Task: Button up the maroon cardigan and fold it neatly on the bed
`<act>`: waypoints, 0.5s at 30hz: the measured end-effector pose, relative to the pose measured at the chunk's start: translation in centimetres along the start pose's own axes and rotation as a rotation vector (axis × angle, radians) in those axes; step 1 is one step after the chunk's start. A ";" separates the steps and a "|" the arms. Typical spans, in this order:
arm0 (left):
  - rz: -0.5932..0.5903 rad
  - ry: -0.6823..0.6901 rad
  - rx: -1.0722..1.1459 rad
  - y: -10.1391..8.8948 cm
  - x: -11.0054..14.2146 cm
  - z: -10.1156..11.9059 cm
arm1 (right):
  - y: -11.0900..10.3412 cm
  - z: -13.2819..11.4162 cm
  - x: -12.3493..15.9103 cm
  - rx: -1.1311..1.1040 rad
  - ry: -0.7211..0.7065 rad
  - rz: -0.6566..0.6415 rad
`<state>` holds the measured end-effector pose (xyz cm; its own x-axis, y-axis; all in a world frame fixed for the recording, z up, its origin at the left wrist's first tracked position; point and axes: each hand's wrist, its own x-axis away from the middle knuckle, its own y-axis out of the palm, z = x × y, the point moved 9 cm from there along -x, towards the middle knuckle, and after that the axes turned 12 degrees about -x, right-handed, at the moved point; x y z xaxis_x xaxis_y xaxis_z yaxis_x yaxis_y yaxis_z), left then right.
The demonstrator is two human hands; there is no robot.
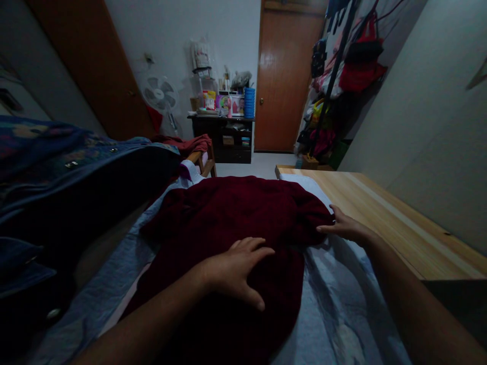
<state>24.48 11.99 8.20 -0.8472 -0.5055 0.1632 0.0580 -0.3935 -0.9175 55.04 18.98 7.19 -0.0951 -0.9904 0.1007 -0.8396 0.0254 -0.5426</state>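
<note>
A dark red long-sleeved garment (243,213) lies spread out over a light blue cloth (323,284) in front of me. My left hand (239,271) is over the middle of the garment, palm down with its fingers spread. Whether it presses on the fabric or hovers just above I cannot tell. At the end of the right sleeve (314,210) is my right hand (342,225), thumb and fingers apart, the thumb at the sleeve's edge. Nothing is visibly pinched in it.
Denim clothing (76,157) hangs close on the left. A wooden board (380,213) runs along the right. Farther off stand a white fan (160,94), a dark cabinet (220,142) with items on top, a wooden door (285,81), and hanging bags and clothes (357,71).
</note>
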 end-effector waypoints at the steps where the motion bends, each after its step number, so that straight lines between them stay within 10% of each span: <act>1: -0.009 0.029 -0.011 0.9 0.3 0.9 | 0.8 -0.1 0.1 -0.078 0.013 -0.054; 5: 0.013 0.026 -0.134 4.1 0.4 2.2 | 3.5 -1.5 0.1 -0.329 0.006 -0.215; 15: 0.275 -0.126 -0.046 2.9 0.3 -1.0 | 1.8 -6.6 -2.1 -0.442 -0.148 0.128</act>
<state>23.82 11.45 5.21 -0.7310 -0.6804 -0.0522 0.2497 -0.1954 -0.9484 50.20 21.97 11.55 -0.1627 -0.9834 -0.0806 -0.9759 0.1724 -0.1335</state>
